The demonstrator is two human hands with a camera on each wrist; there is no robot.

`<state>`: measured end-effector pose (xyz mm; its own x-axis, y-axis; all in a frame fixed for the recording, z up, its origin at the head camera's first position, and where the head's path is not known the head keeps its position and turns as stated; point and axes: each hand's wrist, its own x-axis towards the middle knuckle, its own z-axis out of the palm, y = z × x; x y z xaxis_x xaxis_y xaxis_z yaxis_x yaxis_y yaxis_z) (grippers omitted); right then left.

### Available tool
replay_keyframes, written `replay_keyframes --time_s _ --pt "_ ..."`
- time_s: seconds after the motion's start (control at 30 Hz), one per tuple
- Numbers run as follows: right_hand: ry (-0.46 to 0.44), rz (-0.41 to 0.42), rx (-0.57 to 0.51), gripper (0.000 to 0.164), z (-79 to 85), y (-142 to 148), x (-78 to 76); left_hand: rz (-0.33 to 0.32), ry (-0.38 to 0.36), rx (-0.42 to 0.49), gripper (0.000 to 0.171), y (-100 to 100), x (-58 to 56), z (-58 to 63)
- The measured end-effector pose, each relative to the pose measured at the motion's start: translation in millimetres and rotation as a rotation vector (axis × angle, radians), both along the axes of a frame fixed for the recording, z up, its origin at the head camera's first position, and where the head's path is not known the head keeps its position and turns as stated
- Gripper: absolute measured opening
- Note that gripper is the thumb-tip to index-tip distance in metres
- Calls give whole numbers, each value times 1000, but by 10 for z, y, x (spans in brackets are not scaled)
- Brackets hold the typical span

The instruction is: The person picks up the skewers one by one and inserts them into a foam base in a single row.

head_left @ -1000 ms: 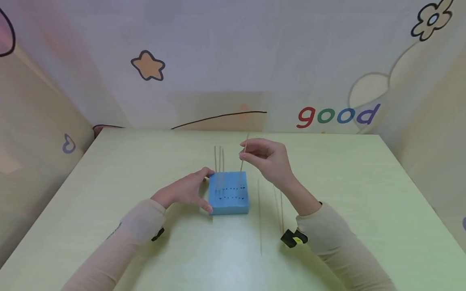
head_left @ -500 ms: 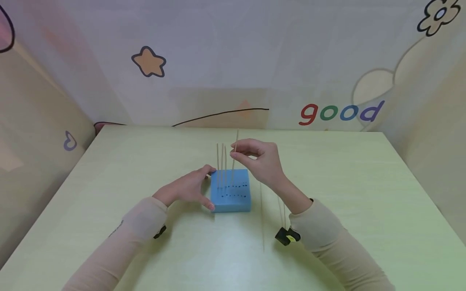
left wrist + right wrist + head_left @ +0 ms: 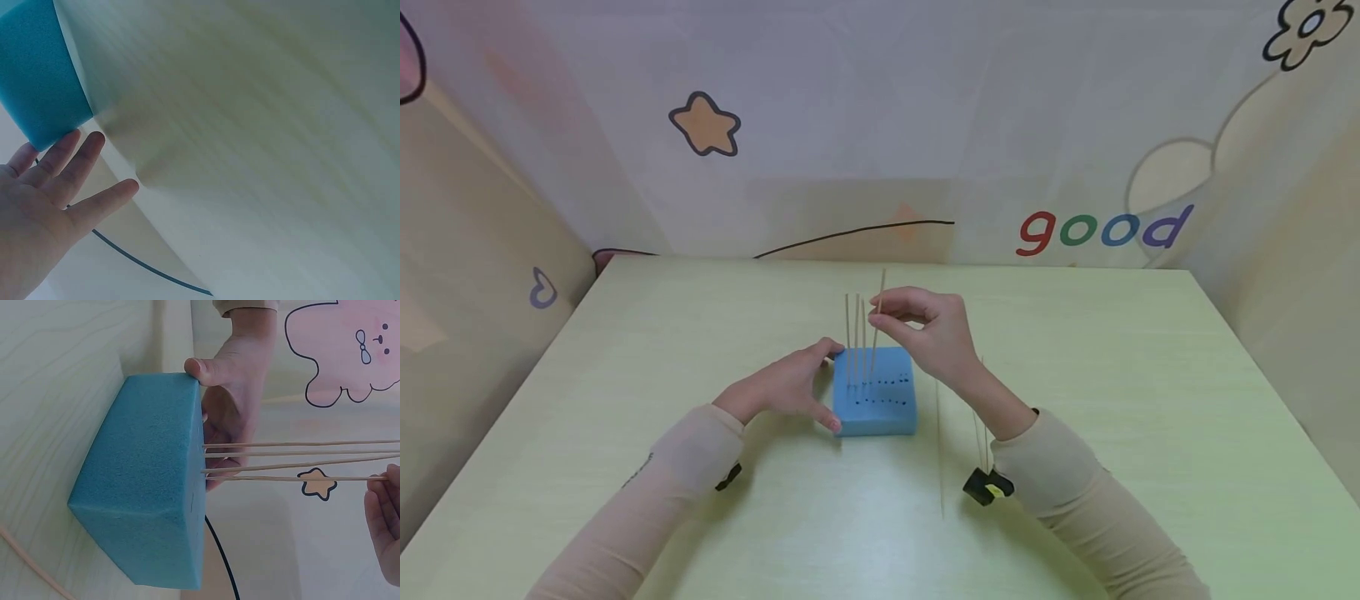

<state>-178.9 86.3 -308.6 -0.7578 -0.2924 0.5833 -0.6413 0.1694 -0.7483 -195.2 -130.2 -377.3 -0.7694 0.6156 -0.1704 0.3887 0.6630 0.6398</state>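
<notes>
A blue foam block (image 3: 891, 422) with rows of dark holes sits mid-table. My left hand (image 3: 786, 387) holds its left side, thumb at the near corner and fingers at the far one; in the left wrist view some fingers (image 3: 62, 153) touch the foam. Three thin wooden sticks (image 3: 847, 333) stand upright in the block. Between thumb and fingertips, my right hand (image 3: 928, 329) pinches another stick (image 3: 281, 479), slightly tilted, just right of those three. Its lower end meets the holed face in the right wrist view; how deep it goes I cannot tell.
Loose sticks (image 3: 941, 467) lie on the table (image 3: 1112, 375) right of the block, some partly hidden under the right forearm. A printed cloth (image 3: 850, 100) with a star, a flower and the word "good" rises behind the table.
My right hand has moved left with its stick, from the block's right side to beside the three standing sticks. My left hand stays on the block.
</notes>
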Motion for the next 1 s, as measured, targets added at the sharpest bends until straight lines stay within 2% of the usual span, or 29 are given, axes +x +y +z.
replay_keyframes --time_s 0.3,0.6,0.83,1.0 --pt "-6 4 3 14 0 -6 14 -1 -12 11 103 -5 -7 -6" --pt "-50 15 40 11 -123 -29 -9 5 -17 1 103 -2 1 7" --pt "-13 13 72 12 -166 -42 -24 2 -10 6 104 -13 -7 2" --pt "-39 31 78 23 -155 -8 3 2 -14 18 103 -9 4 4"
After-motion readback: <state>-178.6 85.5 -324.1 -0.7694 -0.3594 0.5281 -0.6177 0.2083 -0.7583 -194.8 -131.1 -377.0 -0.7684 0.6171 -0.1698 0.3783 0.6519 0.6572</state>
